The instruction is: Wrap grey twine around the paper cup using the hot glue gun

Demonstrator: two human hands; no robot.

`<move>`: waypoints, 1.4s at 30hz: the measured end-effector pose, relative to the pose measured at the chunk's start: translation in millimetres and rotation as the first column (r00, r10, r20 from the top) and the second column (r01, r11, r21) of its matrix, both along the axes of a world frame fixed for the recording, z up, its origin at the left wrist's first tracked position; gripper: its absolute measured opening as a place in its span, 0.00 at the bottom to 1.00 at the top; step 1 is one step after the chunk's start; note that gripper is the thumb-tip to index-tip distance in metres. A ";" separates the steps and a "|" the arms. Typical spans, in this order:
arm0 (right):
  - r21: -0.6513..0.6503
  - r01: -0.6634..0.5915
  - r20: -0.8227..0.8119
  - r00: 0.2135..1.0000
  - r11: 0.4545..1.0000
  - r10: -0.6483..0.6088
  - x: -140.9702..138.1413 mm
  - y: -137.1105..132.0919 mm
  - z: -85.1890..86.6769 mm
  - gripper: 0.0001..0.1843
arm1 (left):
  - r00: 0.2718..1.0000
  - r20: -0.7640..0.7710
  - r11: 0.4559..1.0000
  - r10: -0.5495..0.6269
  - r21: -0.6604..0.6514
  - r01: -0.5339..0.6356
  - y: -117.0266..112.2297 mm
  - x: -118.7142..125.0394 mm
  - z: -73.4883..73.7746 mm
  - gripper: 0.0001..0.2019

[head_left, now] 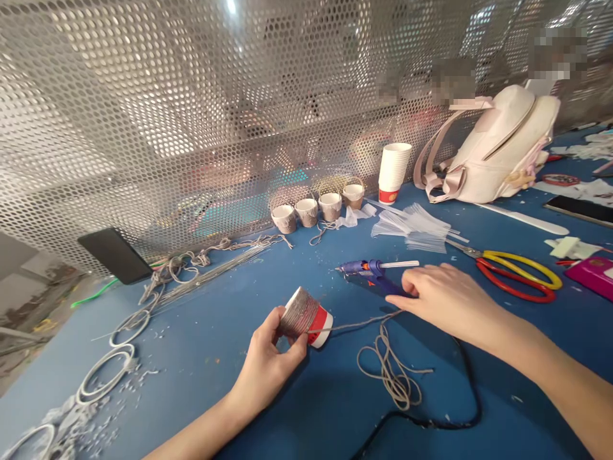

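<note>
My left hand (pixel 274 358) is closed around a small paper cup (pixel 325 324), tilted on its side above the table. Grey cord is wound around much of the cup, leaving a red band and the white end bare. From the cup a strand of cord (pixel 357 324) stretches right, its far part passing below my right hand. With thumb and fingers, my right hand (pixel 443 297) pinches the handle of a blue glue gun (pixel 366 269), which has a white glue stick in its back. Loose cord (pixel 395 377) lies coiled between the hands.
Behind are several cord-wrapped cups (pixel 307 213), a paper cup stack (pixel 394 172), glue sticks (pixel 414 227) and a backpack (pixel 507 147) along a perforated metal screen (pixel 191 96). Red-and-yellow pliers (pixel 517 275) lie right. A black cable (pixel 431 423) crosses the front. Left are a phone (pixel 115 255) and rings (pixel 106 374).
</note>
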State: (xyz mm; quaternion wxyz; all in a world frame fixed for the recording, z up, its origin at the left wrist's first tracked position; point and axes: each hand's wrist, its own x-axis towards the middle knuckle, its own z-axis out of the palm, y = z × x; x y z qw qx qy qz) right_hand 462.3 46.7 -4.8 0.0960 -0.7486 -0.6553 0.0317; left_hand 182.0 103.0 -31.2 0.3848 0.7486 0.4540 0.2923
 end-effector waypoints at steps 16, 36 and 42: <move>0.250 -0.258 -0.609 0.708 0.933 0.359 -84.4 -16.7 -21.1 0.17 | 0.983 -0.169 0.873 -0.072 0.465 0.144 -15.3 7.6 5.7 0.03; 0.518 -0.300 -0.333 0.792 0.801 0.512 -84.0 -14.8 -20.8 0.09 | 0.982 -0.124 0.990 -0.144 -0.007 0.144 -24.2 10.9 11.7 0.05; 0.521 -0.290 -0.332 0.798 0.803 0.503 -82.4 -16.2 -22.0 0.08 | 0.984 -0.097 0.988 -0.151 0.008 0.152 -25.0 10.2 13.9 0.04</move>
